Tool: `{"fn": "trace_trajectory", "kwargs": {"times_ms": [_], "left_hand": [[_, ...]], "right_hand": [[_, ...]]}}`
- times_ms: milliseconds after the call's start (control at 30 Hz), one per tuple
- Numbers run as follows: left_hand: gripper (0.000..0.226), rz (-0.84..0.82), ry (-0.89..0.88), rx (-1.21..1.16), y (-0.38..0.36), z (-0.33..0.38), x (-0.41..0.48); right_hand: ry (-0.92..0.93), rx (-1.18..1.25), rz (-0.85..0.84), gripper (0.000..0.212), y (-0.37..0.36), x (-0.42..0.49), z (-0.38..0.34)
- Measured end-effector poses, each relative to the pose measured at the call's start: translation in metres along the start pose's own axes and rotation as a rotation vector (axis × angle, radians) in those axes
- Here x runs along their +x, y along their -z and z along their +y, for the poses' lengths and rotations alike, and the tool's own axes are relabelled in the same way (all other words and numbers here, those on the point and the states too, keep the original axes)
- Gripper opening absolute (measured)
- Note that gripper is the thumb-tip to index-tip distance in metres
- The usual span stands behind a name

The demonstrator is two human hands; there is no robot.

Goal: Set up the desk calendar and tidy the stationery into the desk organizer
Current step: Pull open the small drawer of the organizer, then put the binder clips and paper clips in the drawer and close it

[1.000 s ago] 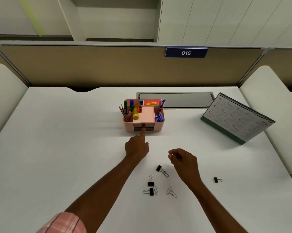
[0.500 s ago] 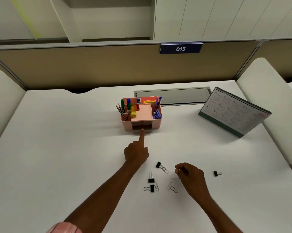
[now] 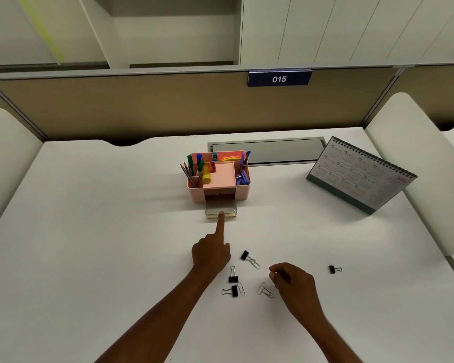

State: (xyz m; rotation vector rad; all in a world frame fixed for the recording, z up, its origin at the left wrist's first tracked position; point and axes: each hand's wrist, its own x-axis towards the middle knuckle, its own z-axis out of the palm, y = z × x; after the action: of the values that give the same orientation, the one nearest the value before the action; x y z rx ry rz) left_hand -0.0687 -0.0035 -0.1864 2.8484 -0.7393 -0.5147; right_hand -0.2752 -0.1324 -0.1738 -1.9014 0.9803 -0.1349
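Observation:
The pink desk organizer [image 3: 243, 191] stands mid-desk holding pens, markers, pencils and sticky notes. Its small clear drawer [image 3: 230, 211] is pulled out at the front. My left hand [image 3: 211, 254] has its index fingertip on the drawer's front edge and its other fingers curled. My right hand [image 3: 292, 282] hovers over the desk with fingertips pinched together; I cannot tell whether it holds anything. Black binder clips [image 3: 233, 276] and wire paper clips [image 3: 264, 290] lie between my hands. One more binder clip [image 3: 334, 269] lies apart to the right. The desk calendar [image 3: 359, 174] stands upright at the right.
A grey cable hatch [image 3: 267, 151] is set into the white desk [image 3: 103, 231] behind the organizer. A tan partition [image 3: 142, 106] with a "015" sign closes the back. Padded white side panels [image 3: 417, 166] flank the desk.
The drawer was shut and has slid out toward me with my left index finger on it. My right hand has dropped lower, toward the clips.

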Motion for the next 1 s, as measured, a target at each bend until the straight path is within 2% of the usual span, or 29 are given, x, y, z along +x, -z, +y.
{"fn": "trace_trajectory", "kwargs": {"times_ms": [500,667,733,867,1000], "left_hand": [[0.094,-0.008,0.020,-0.020,-0.001,0.000,-0.007],[0.095,0.090,-0.061,0.032,-0.007,0.006,-0.017],[0.083,0.089,-0.157,0.019,-0.013,0.010,-0.021],[0.041,0.000,-0.328,-0.070,-0.019,0.015,-0.020],[0.033,-0.013,-0.349,-0.085,-0.020,0.018,-0.019]], "right_hand": [[0.002,0.006,0.006,0.017,0.009,-0.017,0.010],[-0.001,0.005,0.018,0.017,0.011,-0.025,0.017],[-0.010,0.016,0.021,0.018,0.012,-0.027,0.019],[-0.015,0.047,0.033,0.023,0.014,-0.030,0.023],[-0.008,0.052,0.043,0.024,0.016,-0.031,0.026]]}}
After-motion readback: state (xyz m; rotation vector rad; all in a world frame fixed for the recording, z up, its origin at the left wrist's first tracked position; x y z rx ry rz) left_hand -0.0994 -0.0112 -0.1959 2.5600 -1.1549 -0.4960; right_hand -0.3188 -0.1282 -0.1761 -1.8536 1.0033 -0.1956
